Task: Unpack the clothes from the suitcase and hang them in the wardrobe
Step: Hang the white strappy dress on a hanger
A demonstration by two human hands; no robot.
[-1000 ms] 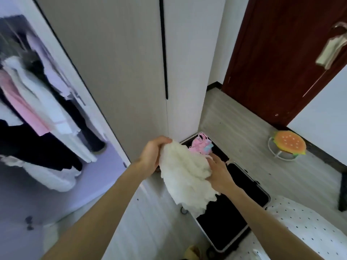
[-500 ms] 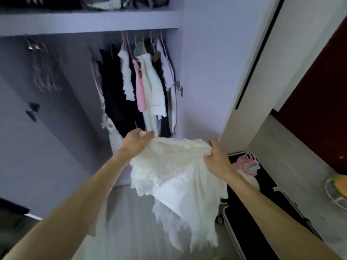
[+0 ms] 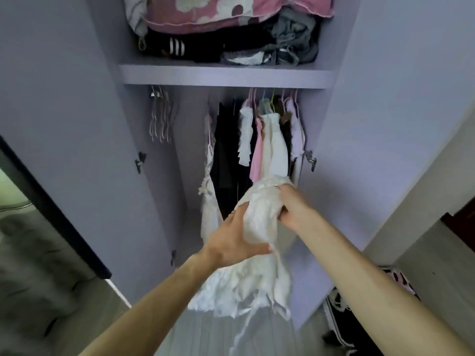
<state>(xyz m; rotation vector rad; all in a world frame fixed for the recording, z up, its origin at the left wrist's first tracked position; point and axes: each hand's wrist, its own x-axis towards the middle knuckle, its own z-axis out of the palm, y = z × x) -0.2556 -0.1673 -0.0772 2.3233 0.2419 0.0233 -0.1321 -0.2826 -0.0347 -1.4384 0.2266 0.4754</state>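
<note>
1. Your two bare hands hold a white lace garment (image 3: pixel 259 219) up in front of the open wardrobe (image 3: pixel 359 124), level with the lower ends of the clothes already hanging there.
2. Your left hand (image 3: pixel 235 238) is closed around the bunched middle of the garment, thumb pressed across the near side of the cloth and a ring on one finger.
3. Your right hand (image 3: pixel 294 205) is clenched on the upper right part of the same garment, its fingers curled into the fabric.
4. Below both grips the lace falls loose in ragged folds, with a thin strip trailing down toward the grey floor (image 3: pixel 205 337).
5. Inside the wardrobe, hanging clothes (image 3: pixel 267 147) in white, pink, pale lilac and black crowd the right half of the rail, on coloured hangers.
6. A cluster of empty hangers (image 3: pixel 160 116) hangs at the left end of the rail, well apart from the filled ones.
7. A white strappy dress (image 3: pixel 208 181) hangs at the left edge of the group, just beside the black items.
8. The shelf (image 3: pixel 226 75) above the rail carries folded dark clothes and a pink floral quilt (image 3: pixel 231 11) on top.
9. The suitcase (image 3: pixel 341 317) lies open on the floor at lower right, partly hidden by your right forearm, with a pink patterned item showing at its far end.
10. Both wardrobe doors stand wide open, the lilac inner faces framing the scene.
</note>
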